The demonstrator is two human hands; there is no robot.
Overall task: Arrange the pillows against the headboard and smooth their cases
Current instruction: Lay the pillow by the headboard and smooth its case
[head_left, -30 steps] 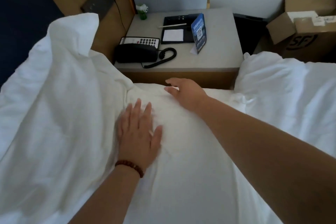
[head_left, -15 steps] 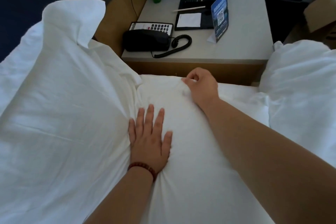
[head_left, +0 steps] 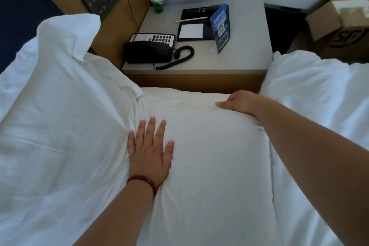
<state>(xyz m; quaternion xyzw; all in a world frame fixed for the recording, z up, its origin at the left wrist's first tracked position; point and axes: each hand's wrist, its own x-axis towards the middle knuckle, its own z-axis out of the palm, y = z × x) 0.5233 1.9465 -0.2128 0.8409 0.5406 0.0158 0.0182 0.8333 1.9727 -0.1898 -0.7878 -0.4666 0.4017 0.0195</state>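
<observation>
The bed (head_left: 319, 215) is carrying white pillows: one pillow (head_left: 209, 156) is lying under both grips, the left grip (head_left: 149, 152) pressing flat and the right grip (head_left: 239, 102) at its far edge; a second pillow (head_left: 60, 116) is leaning left of the left grip.

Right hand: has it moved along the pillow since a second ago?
Yes. The right hand slid rightward along the pillow's far edge, from below the phone toward the nightstand's right end.
</observation>
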